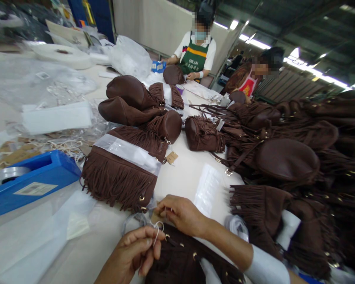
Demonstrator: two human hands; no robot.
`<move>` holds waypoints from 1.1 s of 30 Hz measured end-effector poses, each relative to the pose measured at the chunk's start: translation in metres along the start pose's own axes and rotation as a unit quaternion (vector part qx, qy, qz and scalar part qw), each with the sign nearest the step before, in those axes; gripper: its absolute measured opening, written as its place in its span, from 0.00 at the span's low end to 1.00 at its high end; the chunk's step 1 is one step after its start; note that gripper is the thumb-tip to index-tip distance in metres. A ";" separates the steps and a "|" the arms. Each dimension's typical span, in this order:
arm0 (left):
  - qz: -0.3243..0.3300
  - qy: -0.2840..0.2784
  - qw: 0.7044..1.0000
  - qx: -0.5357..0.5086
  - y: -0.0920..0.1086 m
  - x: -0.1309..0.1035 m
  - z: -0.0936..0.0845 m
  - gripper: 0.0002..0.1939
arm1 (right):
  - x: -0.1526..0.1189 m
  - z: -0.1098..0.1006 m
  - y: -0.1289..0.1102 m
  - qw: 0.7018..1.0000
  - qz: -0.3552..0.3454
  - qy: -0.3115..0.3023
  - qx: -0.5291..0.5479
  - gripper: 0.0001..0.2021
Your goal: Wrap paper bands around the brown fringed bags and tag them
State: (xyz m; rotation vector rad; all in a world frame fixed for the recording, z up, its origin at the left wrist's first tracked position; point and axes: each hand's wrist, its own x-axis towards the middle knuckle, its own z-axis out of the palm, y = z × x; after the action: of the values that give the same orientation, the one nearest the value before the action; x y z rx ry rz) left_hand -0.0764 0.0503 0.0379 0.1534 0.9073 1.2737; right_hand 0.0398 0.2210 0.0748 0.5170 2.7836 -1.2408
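Observation:
My left hand (139, 248) pinches a thin white string (157, 230) near the bottom centre, beside the top edge of a dark brown bag (177, 262) with gold eyelets. Just above that bag, my right hand (179, 215) has its fingers closed on a small tan tag (156, 217), partly hidden by the fingers. A clear plastic loop (133, 221) lies left of the tag. Beyond my hands rests a fringed brown bag (118, 177) with a white wrap band (127, 152) across it.
A blue tape dispenser (59, 169) stands at the left, near white paper strips (56, 117) and strings. Brown fringed bags (286, 157) are piled at the right. A plastic packet (207, 189) lies mid-table. Two people work at the far side, one in a green apron (194, 57).

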 end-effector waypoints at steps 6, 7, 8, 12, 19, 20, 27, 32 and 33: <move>-0.013 0.010 1.000 0.020 -0.010 -0.006 -0.013 0.26 | 0.015 -0.006 0.010 0.988 -0.077 -0.030 -0.132 0.14; -0.024 0.016 0.999 0.022 -0.012 -0.008 -0.014 0.29 | 0.015 -0.006 0.011 0.987 -0.086 -0.037 -0.133 0.15; -0.033 0.022 0.999 0.021 -0.014 -0.009 -0.015 0.33 | 0.015 -0.007 0.012 0.986 -0.095 -0.043 -0.131 0.16; -0.043 0.030 0.999 0.010 -0.016 -0.010 -0.018 0.40 | 0.013 -0.007 0.015 0.978 -0.141 -0.062 -0.139 0.20; 0.077 0.112 0.987 0.082 -0.011 -0.007 -0.007 0.40 | 0.020 -0.016 0.014 0.972 -0.105 -0.075 -0.195 0.09; 0.094 0.144 0.981 0.095 -0.011 -0.006 -0.005 0.40 | 0.019 -0.019 0.013 0.979 -0.083 -0.063 -0.175 0.08; 0.167 0.231 0.941 0.179 -0.016 -0.001 0.008 0.40 | -0.013 -0.029 -0.013 0.999 0.030 -0.004 -0.013 0.11; 0.194 0.227 0.890 0.344 -0.012 -0.001 0.017 0.37 | -0.026 -0.024 -0.033 0.998 0.024 0.034 -0.050 0.11; 0.200 0.232 0.878 0.368 -0.010 -0.002 0.020 0.36 | -0.026 -0.024 -0.035 0.998 0.024 0.036 -0.046 0.11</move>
State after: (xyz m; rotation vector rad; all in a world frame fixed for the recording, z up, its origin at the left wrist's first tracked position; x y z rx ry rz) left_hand -0.0562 0.0523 0.0463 0.6849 1.8320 1.2997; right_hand 0.0549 0.2090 0.1206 0.6303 2.8530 -1.1011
